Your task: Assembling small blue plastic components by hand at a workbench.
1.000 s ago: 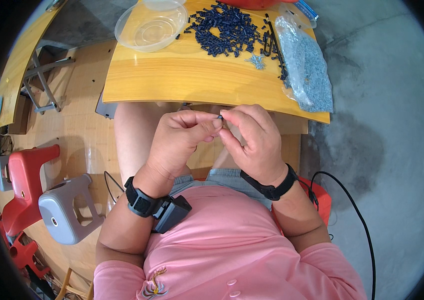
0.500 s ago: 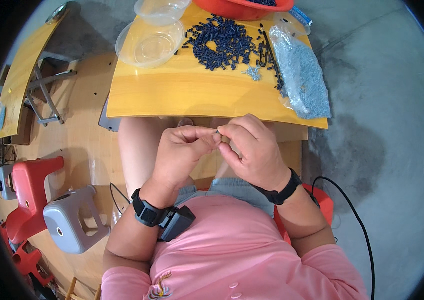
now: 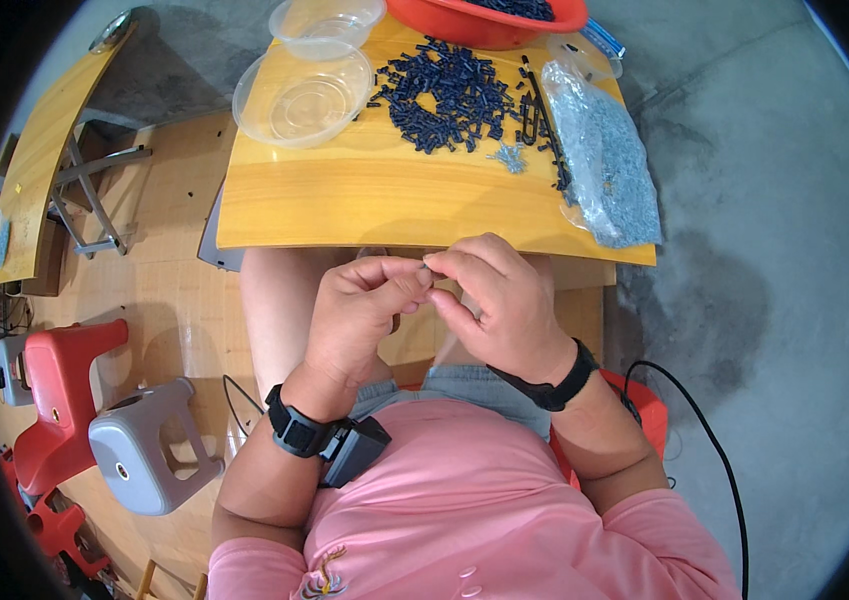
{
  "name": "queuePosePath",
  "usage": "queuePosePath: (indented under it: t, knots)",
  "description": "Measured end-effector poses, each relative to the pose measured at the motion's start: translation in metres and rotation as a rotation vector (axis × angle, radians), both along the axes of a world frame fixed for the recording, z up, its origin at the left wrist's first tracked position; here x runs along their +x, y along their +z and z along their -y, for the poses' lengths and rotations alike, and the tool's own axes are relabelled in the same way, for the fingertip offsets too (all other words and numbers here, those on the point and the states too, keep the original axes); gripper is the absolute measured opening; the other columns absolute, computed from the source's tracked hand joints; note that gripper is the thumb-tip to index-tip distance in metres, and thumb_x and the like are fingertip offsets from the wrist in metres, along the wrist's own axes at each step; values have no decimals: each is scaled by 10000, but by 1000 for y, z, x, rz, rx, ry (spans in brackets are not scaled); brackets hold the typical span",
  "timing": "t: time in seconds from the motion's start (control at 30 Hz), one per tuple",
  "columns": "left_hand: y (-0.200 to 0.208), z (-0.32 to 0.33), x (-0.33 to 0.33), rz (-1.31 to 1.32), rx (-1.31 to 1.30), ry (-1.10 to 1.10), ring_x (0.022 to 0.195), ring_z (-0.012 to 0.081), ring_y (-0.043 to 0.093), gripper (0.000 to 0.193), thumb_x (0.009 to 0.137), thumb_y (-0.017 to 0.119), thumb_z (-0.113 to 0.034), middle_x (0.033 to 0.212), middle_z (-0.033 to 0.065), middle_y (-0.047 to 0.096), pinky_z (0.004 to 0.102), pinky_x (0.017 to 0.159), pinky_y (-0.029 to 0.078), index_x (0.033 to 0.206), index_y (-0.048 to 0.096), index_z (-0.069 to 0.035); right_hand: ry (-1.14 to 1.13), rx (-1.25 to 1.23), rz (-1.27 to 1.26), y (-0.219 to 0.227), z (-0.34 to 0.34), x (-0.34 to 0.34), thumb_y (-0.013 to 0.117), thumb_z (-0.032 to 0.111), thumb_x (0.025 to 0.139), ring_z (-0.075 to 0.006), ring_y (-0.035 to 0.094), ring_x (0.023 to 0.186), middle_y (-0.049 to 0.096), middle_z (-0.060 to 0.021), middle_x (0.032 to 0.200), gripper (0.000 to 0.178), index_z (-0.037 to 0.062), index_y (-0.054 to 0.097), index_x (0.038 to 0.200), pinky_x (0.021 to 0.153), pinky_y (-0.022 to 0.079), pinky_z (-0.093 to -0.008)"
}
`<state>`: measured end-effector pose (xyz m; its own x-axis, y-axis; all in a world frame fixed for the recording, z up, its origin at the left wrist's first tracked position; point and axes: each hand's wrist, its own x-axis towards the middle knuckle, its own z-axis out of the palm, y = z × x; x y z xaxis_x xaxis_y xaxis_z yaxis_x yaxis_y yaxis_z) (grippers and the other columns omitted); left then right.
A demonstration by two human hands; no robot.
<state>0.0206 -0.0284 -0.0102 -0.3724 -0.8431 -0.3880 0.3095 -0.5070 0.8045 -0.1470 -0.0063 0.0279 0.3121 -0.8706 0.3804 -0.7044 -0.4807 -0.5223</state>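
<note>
Above my lap, just off the table's near edge, my two hands meet at the fingertips. My left hand (image 3: 364, 310) is closed in a pinch, thumb against index finger, on a tiny dark piece (image 3: 425, 267) mostly hidden by the fingertips. My right hand (image 3: 509, 310) is curled, its index fingertip on that same spot and its thumb lower and apart. Beyond them on the yellow table (image 3: 344, 210) lies a pile of small dark blue tubular parts (image 3: 444, 95). A little heap of small silvery pins or screws (image 3: 510, 157) sits at the pile's near right.
Two clear plastic bowls (image 3: 301, 95) stand at the table's left, a red basin (image 3: 489, 25) at its far edge. A clear bag of small grey-blue pieces (image 3: 604, 160) lies on the right, beside black strips (image 3: 541, 120). Stools (image 3: 149, 445) stand on the floor left; a black cable (image 3: 709, 440) hangs right.
My joined fingertips have shifted slightly left, and the right thumb stands a little further from the index finger. The table sits slightly lower in the picture.
</note>
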Motion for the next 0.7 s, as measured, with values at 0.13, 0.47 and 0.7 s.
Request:
queuePosePath:
  t: [0.13,0.47,0.7]
  knots:
    - [-7,5,5,-60,17,47,751,117,614,131,880,630,-108,849,60,672,246,717,486,959,654,-6,-106,37,74,-2,16,-10,684,79,737,-313,586,808,595,-141,862,244,-12,612,951,699,481,-387]
    - [-13,19,12,-102,48,73,762,121,615,118,897,604,-121,834,43,656,257,733,490,958,644,-28,-397,120,22,-33,90,-38,647,85,764,-308,630,741,637,-159,801,118,-1,668,843,672,497,-385]
    - [-16,32,17,-155,22,69,783,133,622,123,906,614,-123,859,52,660,265,749,497,982,638,-29,-454,130,-38,-49,122,-32,672,133,758,-298,629,740,641,-143,798,141,16,673,837,664,496,-383]
